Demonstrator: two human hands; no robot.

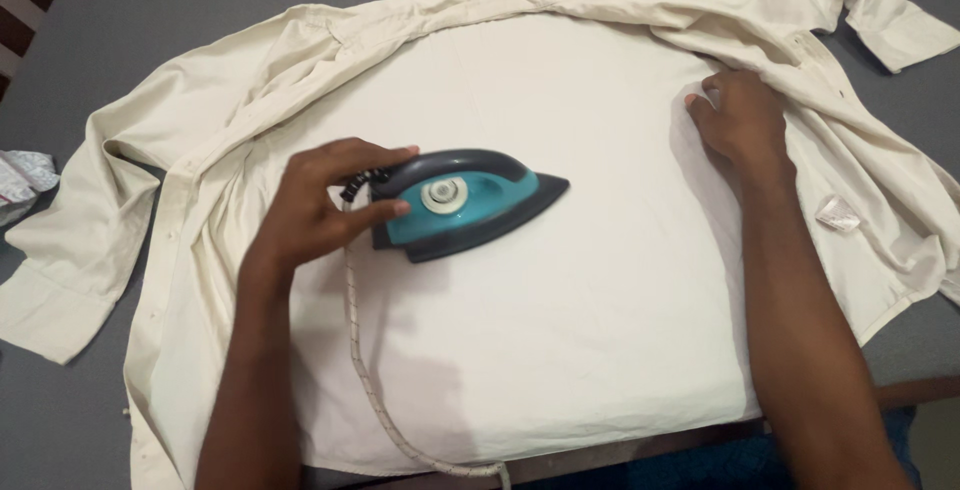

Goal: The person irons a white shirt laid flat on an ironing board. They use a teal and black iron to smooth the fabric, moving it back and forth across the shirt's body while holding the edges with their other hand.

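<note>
On the grey desk [120, 20], seen from the head camera, a cream shirt [560, 320] lies spread open with its back panel flat in the middle and its sleeves thrown out to both sides. A teal and dark grey iron [462, 202] sits on the middle of that panel, its pointed tip toward the right. The left hand [325, 200] is wrapped around the rear of the iron's handle, fingers curled over the top and thumb along the near side. A braided cord [365, 370] runs from the back of the iron, under that hand, down across the cloth and off the near edge of the desk. The right hand [740, 115] lies well apart from the iron, at the upper right of the panel, palm down with fingers loosely together, pressing the cloth just beside a rumpled fold of the shirt front. A small white label [838, 214] shows on the shirt to the right of that forearm. At the far left edge, a crumpled patterned cloth [20, 182] rests on the desk.
</note>
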